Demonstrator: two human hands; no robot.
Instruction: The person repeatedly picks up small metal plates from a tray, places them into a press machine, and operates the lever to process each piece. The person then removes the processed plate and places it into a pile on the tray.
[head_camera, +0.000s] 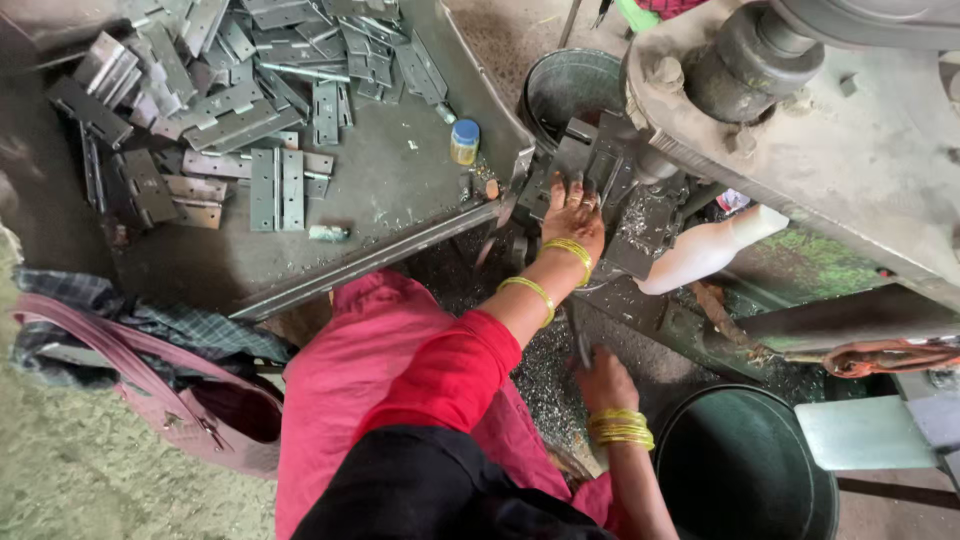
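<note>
1. Hinge plate (590, 165), dark metal, lay on the bed of the press machine (830, 130), just beyond the right end of the tabletop (390, 190).
2. Left hand (572, 212) rested flat on the hinge plate with fingers spread and pressing down; it was not closed around the piece. Yellow bangles (570, 250) ringed that wrist and forearm.
3. Right hand (603, 380) lay lower, near the person's lap, fingers curled around a thin dark rod (580, 338); how firmly it gripped could not be told. More yellow bangles sat at its wrist.
4. Metal shavings (545, 370) covered the surface between the two hands.
5. White plastic bottle (705, 250) lay tilted just right of the left hand, below the machine's grey body.
6. Loose hinges (275, 188) lay scattered and heaped over the tabletop, well apart from both hands; a small yellow jar with a blue lid (464, 140) stood near its right edge.
7. Dark round bin (745, 470) stood just beside the right forearm; a second metal bucket (570, 85) stood beyond the plate.
8. Pink handbag (190, 410) rested at lower left.
</note>
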